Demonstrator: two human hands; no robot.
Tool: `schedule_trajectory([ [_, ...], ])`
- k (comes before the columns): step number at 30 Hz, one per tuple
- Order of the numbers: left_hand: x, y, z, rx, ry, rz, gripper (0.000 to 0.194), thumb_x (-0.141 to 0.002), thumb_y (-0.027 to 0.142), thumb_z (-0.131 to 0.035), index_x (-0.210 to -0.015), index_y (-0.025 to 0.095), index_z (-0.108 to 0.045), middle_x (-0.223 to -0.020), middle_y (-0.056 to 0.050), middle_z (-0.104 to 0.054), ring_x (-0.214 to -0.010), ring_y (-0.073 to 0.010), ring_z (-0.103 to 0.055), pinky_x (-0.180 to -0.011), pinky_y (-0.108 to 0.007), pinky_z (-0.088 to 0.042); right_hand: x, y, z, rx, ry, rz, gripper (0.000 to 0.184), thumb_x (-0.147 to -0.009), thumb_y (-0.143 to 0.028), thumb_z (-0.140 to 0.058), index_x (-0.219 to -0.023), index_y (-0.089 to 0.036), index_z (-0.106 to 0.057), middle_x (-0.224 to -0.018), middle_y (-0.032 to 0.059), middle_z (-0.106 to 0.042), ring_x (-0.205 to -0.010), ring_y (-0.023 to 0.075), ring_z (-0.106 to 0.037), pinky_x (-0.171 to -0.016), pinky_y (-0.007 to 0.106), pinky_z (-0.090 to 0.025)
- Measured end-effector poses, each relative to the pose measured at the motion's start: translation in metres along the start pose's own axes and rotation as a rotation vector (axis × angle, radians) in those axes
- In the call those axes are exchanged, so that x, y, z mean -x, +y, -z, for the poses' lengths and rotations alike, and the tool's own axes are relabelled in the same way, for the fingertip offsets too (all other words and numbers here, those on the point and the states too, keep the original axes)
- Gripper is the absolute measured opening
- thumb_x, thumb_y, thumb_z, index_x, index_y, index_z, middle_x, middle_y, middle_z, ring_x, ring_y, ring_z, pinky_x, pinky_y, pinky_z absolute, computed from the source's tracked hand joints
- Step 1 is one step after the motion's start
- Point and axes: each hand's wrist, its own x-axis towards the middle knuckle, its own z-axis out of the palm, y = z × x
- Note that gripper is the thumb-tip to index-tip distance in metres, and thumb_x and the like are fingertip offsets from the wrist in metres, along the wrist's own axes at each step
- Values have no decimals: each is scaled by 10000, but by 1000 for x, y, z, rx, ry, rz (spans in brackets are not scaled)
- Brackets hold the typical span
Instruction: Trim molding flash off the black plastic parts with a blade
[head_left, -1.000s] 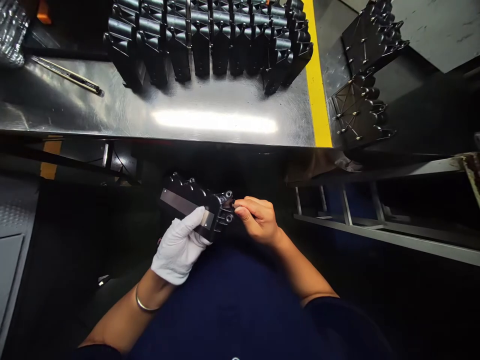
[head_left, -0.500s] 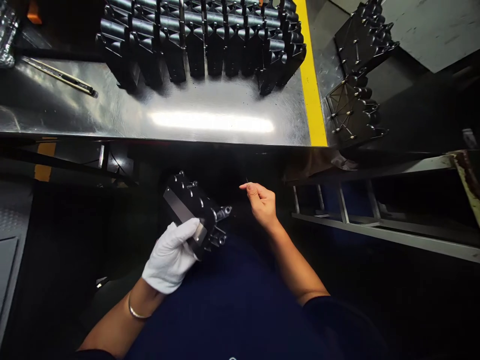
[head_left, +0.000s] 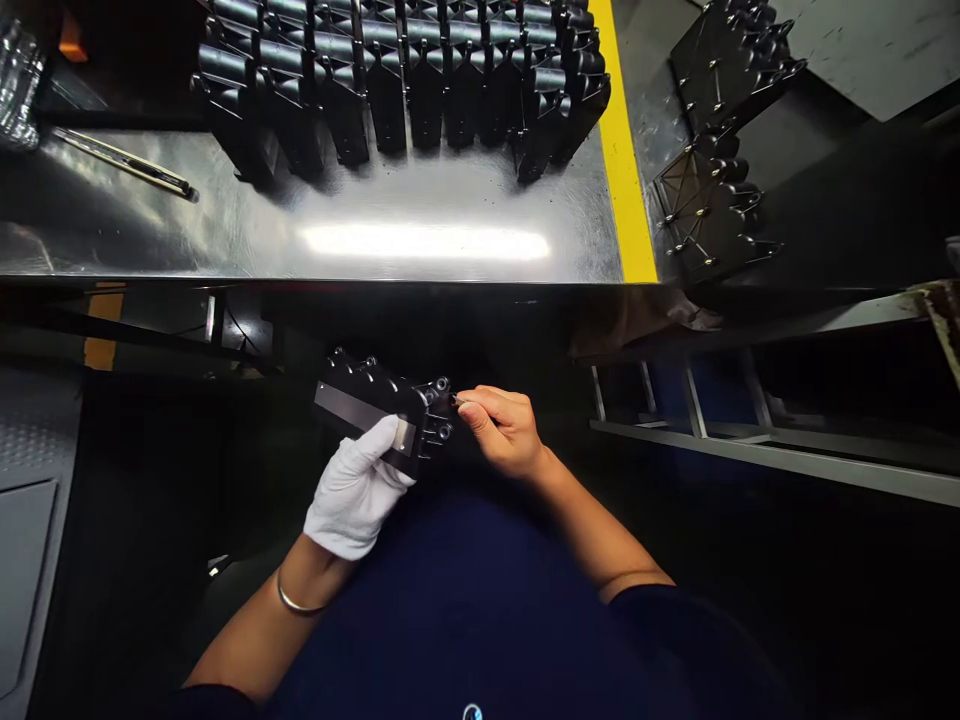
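My left hand (head_left: pixel 358 492), in a white glove, grips a black moulded plastic part (head_left: pixel 379 405) with a shiny strip across it, held over my lap below the table edge. My bare right hand (head_left: pixel 504 430) is pinched at the part's right end, where small round bosses stick out. What the fingertips pinch is too small to make out. A metal bangle sits on my left wrist.
A shiny steel table (head_left: pixel 315 235) lies ahead, with a yellow stripe (head_left: pixel 621 170) along its right edge. Several black parts (head_left: pixel 405 80) stand in rows at its far side. A slim metal tool (head_left: pixel 127 165) lies at the left. More black parts (head_left: pixel 716 140) are stacked at the right, above a metal rack (head_left: pixel 750 450).
Half a second ago my right hand was lifted away from the part, pinching something thin. It has come back to the part's right end, and the part has tilted level again.
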Motion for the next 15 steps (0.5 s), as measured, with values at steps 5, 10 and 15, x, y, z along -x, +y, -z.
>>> schedule_trajectory([
  [5, 8, 0, 8, -2, 19, -5, 410, -879, -68, -334, -714, 133, -651, -626, -8, -707, -529, -77, -687, -610, -119, -574, -6, 29, -8, -36, 211, -277, 443, -919, -507, -474, -790, -157, -712, -677, 42, -667, -622, 138, -610, -613, 278, -506],
  [10, 11, 1, 18, -207, -211, -251, 341, -747, -115, -516, -645, 167, -676, -622, 8, -717, -535, -105, -681, -577, -130, -571, -8, 25, 7, -102, 204, -365, 393, -922, -467, -500, -848, -153, -725, -715, 38, -681, -692, 147, -643, -663, 279, -511],
  [15, 0, 10, 21, -276, -125, -339, 269, -683, -98, -648, -687, 165, -700, -611, 32, -705, -633, -113, -703, -620, -114, -557, -5, -15, 15, -184, -146, -156, 289, -932, -306, -521, -779, -160, -717, -710, 28, -684, -647, 120, -628, -602, 234, -493],
])
